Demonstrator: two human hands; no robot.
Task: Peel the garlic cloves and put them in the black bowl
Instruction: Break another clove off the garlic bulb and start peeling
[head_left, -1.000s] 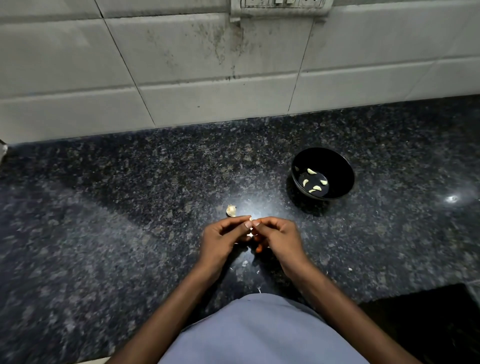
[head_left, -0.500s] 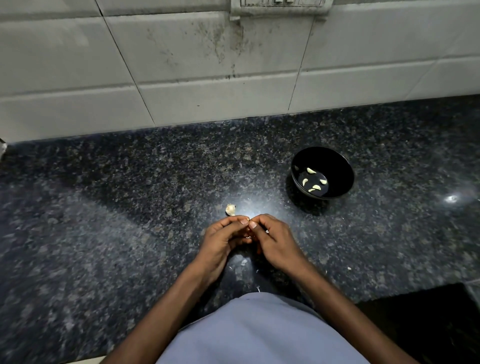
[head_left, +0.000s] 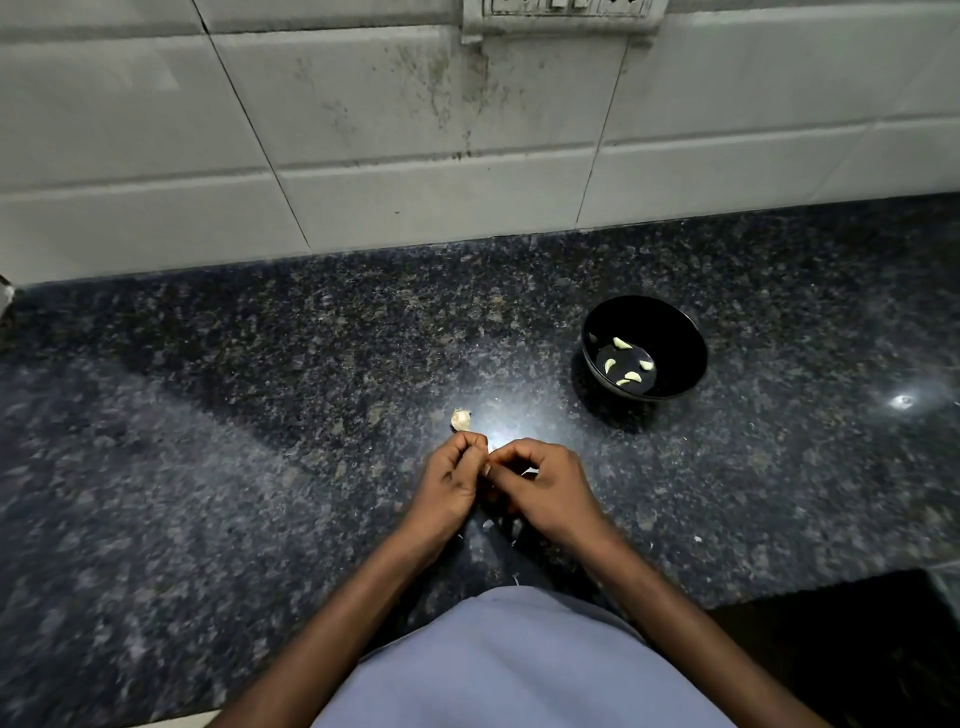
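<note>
Both hands have been drawn a little closer to the body since half a second ago. Left hand (head_left: 449, 488) and right hand (head_left: 545, 488) are held together at 6 o'clock, fingers curled on a small clove mostly hidden between them. One unpeeled clove (head_left: 461, 420) is seen just beyond them. Five peeled cloves (head_left: 621, 343) are seen in the bowl (head_left: 670, 322) at 2 o'clock on the counter (head_left: 260, 415).

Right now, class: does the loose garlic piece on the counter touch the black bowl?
Apart. The head view shows the garlic piece lying left of the black bowl, with a plain stretch of bare counter between them.
</note>
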